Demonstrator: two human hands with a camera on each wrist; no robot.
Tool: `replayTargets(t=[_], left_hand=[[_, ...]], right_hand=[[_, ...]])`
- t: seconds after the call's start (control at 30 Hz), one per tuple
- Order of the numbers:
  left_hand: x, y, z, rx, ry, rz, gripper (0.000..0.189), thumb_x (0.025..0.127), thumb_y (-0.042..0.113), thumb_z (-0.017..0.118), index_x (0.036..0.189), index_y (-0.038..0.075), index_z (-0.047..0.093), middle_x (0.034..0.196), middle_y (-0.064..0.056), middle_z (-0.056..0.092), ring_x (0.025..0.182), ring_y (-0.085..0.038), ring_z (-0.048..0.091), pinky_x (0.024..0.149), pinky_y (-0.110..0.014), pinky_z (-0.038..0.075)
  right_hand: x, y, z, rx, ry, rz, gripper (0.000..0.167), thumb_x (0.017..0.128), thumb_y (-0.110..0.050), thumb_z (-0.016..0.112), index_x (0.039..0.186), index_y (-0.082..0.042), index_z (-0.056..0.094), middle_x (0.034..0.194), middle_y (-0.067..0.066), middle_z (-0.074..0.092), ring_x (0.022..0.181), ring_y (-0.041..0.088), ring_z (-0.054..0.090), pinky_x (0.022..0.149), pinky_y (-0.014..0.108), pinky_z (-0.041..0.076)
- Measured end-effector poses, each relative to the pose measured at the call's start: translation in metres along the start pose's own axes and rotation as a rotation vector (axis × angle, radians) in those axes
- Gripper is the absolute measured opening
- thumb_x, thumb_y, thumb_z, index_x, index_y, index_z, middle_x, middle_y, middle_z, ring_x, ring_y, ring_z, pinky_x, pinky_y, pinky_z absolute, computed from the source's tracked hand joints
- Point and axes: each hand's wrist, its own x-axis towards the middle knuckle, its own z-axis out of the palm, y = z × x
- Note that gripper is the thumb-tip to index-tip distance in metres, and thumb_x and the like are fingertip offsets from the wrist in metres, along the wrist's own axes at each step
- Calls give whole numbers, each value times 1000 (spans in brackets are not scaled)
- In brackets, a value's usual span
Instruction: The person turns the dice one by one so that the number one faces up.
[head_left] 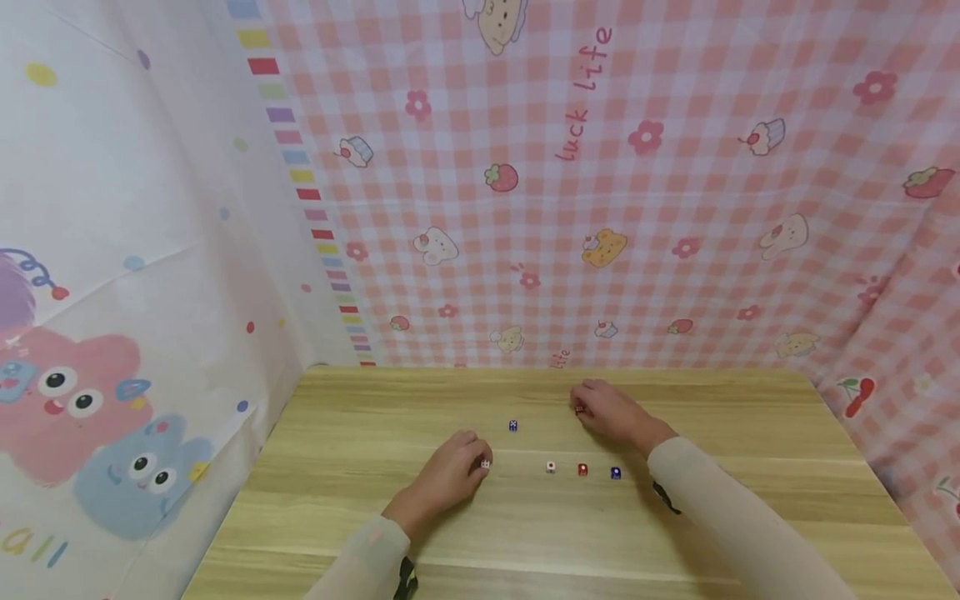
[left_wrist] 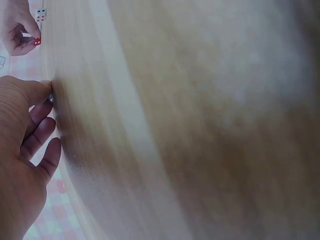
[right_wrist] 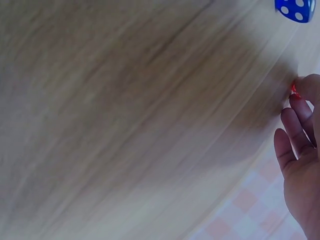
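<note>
My left hand pinches a white die between thumb and fingertip, low over the wooden table; its other fingers are loosely bent in the left wrist view. Farther back and to the right, my right hand pinches a small red die, seen also in the right wrist view as a red die at the thumb tip. Between and in front of the hands, a white die, a second red die and a blue die form a row. Another blue die lies behind, nearer the left hand.
The light wooden table ends at the back against a pink checked cloth. A white cloth with cartoon figures hangs along the left side, and more checked cloth hangs at the right.
</note>
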Motion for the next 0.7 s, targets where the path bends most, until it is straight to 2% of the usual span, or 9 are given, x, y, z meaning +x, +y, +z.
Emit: replayTargets(t=[0.3,0.7], left_hand=[[0,-1,1,-3,3,1,8,95,16,75,97,17,67,94,7,60,92,-10,53,86,-30,51],[0,-1,1,0,7,-3,8,95,17,75,97,18,67,94,8,60,93,-10,54,87,-31,52]], right_hand=[[0,-4,0,23,17,-13,13,91,-4,72,95,-13,64,91,-1,60,88,18,57,79,37,54],[2,-4,-1,-11,14,-26,14,88,-2,72,93,-13,64,90,-2,56,86,16,54,77,35,52]])
